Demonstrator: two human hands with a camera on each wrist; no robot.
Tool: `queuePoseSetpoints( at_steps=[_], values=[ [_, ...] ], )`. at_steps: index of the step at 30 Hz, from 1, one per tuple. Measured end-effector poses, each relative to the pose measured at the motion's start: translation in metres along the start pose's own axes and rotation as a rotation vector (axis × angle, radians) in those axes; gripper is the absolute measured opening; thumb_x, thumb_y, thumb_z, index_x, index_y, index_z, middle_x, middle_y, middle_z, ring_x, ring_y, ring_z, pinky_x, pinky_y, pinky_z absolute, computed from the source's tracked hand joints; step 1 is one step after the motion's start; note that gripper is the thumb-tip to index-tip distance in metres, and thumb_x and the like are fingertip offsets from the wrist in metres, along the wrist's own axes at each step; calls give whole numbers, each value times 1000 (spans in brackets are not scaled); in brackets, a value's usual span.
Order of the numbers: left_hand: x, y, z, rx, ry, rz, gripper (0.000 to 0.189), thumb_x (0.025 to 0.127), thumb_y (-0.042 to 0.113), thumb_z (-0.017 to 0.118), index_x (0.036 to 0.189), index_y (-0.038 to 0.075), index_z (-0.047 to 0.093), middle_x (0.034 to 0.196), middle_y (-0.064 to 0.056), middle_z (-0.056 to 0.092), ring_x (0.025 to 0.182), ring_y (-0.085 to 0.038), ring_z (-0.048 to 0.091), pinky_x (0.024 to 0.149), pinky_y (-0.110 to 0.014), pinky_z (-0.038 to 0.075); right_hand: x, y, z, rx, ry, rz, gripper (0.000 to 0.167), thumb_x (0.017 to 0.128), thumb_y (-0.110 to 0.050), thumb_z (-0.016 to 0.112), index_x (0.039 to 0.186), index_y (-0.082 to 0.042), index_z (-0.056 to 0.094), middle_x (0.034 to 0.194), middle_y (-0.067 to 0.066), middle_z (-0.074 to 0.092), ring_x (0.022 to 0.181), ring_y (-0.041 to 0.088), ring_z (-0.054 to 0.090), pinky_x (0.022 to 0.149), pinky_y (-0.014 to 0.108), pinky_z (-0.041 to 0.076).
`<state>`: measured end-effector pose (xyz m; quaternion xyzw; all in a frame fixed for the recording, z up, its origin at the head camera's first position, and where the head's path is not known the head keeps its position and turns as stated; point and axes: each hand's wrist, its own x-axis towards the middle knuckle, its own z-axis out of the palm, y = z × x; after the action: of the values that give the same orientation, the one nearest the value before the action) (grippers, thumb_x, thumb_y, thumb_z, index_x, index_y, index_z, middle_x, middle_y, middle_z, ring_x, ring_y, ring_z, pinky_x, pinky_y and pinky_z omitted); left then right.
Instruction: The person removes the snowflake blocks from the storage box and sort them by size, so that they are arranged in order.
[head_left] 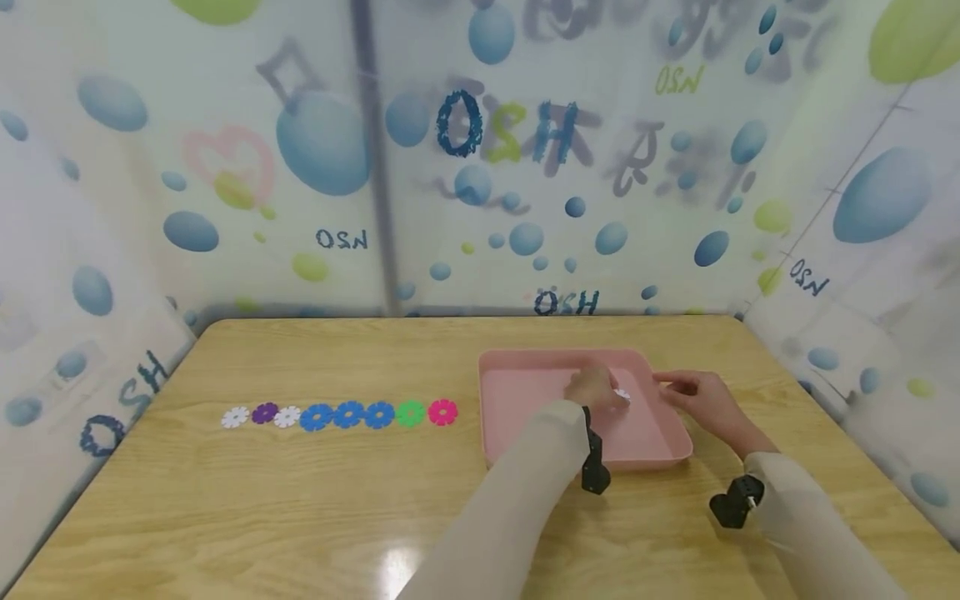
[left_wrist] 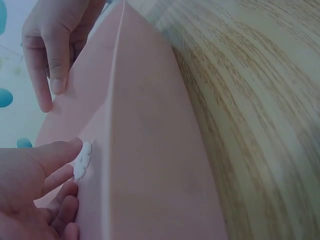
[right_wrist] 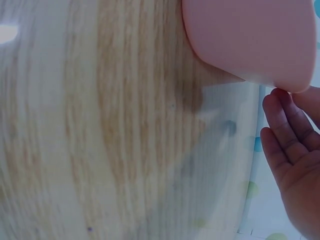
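A pink tray [head_left: 510,417] stands on the wooden table. Inside it is my left hand [head_left: 591,388], which pinches a white flower-shaped plastic disc [head_left: 622,397] between thumb and fingers. The left wrist view shows the disc [left_wrist: 83,160] edge-on beside the thumb tip, close to the tray wall [left_wrist: 150,130]. My right hand [head_left: 701,400] grips the tray's right rim, its thumb and fingers on either side of the edge. From the right wrist, the fingertips of that hand [right_wrist: 302,165] show right at the tray's pink corner [right_wrist: 260,40].
Left of the tray, a row of flower-shaped discs lies on the table [head_left: 337,517]: white [head_left: 235,417], purple [head_left: 265,413], white [head_left: 287,417], three blue [head_left: 348,414], green [head_left: 410,413] and pink [head_left: 442,412]. A patterned curtain [head_left: 480,217] rises behind the table's far edge.
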<state>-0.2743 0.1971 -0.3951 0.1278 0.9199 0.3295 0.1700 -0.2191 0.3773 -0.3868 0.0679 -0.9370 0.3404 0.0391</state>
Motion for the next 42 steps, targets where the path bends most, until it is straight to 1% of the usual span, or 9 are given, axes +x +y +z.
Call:
queuePoseSetpoints(
  at_steps=[5, 11, 14, 20, 26, 32, 35, 40, 42],
  values=[
    [-3, 5, -3, 7, -3, -23, 24, 75, 31, 76, 86, 14, 62, 78, 4, 53, 79, -19, 47, 72, -32, 40, 1, 1, -1, 4, -5, -3, 31, 89, -7, 59, 115, 9, 58, 90, 17, 66, 75, 16, 59, 61, 22, 47],
    [-8, 9, -2, 48, 41, -59, 20, 77, 30, 74, 83, 16, 60, 77, 4, 53, 79, -20, 49, 73, -34, 41, 1, 1, -1, 7, 1, -4, 31, 88, -7, 60, 115, 9, 58, 88, 15, 66, 74, 15, 58, 61, 23, 47],
    [-7, 9, -1, 58, 60, -80, 20, 77, 29, 73, 82, 15, 61, 76, 3, 53, 78, -20, 49, 73, -35, 42, 1, 0, -1, 18, -5, 5, 32, 89, -8, 60, 116, 9, 58, 91, 17, 65, 75, 15, 59, 62, 22, 47],
    [0, 5, 2, 51, 61, -79, 22, 73, 27, 76, 81, 11, 62, 75, 1, 53, 77, -20, 49, 69, -35, 43, 0, -3, -2, 52, -34, 20, 33, 90, -9, 58, 118, 9, 56, 98, 20, 64, 78, 19, 60, 64, 24, 48],
    [2, 0, 2, -24, 72, -27, 20, 72, 21, 77, 77, 9, 61, 71, 2, 53, 68, -17, 49, 62, -31, 44, 0, -2, -2, 46, -32, 23, 33, 90, -9, 58, 118, 9, 56, 96, 19, 65, 79, 20, 61, 63, 24, 48],
    [6, -10, -3, -98, 74, 67, 9, 79, 6, 67, 79, 2, 59, 70, 0, 49, 63, -13, 44, 58, -23, 39, 0, -2, 0, 31, -29, 28, 33, 90, -9, 59, 117, 9, 57, 93, 17, 65, 80, 21, 60, 63, 23, 48],
    [7, -14, -6, -129, 52, 99, 9, 81, 5, 64, 76, 0, 58, 68, -2, 46, 63, -15, 43, 58, -24, 36, 1, -3, 0, 27, -34, 40, 33, 89, -10, 59, 117, 8, 57, 93, 17, 65, 80, 21, 60, 63, 22, 48],
    [5, -21, -15, -158, 40, 123, 10, 81, 8, 65, 80, -2, 64, 72, -5, 55, 65, -15, 47, 59, -23, 39, 1, -4, 0, 17, -35, 54, 33, 90, -9, 58, 118, 8, 56, 93, 17, 65, 79, 20, 59, 63, 22, 47],
    [3, -25, -18, -164, 51, 131, 10, 81, 8, 66, 86, -2, 65, 79, -5, 59, 69, -15, 50, 62, -23, 42, 1, -3, 0, 15, -31, 56, 33, 90, -9, 58, 118, 8, 57, 93, 16, 65, 78, 19, 58, 62, 22, 47]
  ],
)
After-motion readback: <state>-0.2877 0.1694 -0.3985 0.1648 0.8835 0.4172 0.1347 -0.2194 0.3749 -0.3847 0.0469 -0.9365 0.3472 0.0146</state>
